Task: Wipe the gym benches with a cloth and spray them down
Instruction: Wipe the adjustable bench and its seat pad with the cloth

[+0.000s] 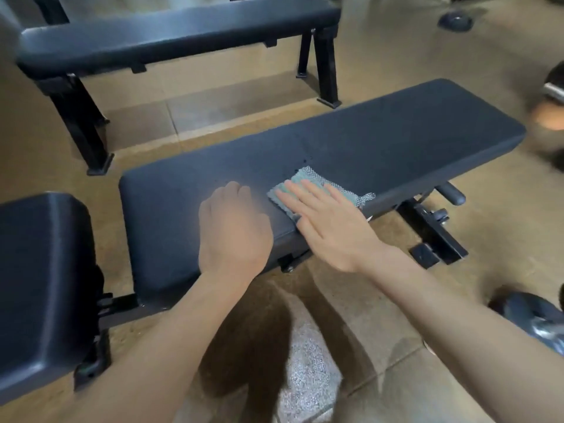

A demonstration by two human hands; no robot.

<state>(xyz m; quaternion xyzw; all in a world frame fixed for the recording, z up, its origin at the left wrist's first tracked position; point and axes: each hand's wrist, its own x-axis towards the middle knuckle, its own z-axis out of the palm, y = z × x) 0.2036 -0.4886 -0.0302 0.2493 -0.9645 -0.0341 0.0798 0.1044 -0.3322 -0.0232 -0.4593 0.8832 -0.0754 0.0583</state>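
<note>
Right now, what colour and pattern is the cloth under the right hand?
The cloth is pale green-grey with a fine checked weave, clearest in the head view.

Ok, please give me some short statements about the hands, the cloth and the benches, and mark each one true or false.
1. The right hand presses flat on the cloth. True.
2. The cloth lies on the floor. False: it lies on the middle bench.
3. The left hand holds a spray bottle. False: it holds nothing, fingers curled on the bench.
4. Another bench stands behind. True.
</note>
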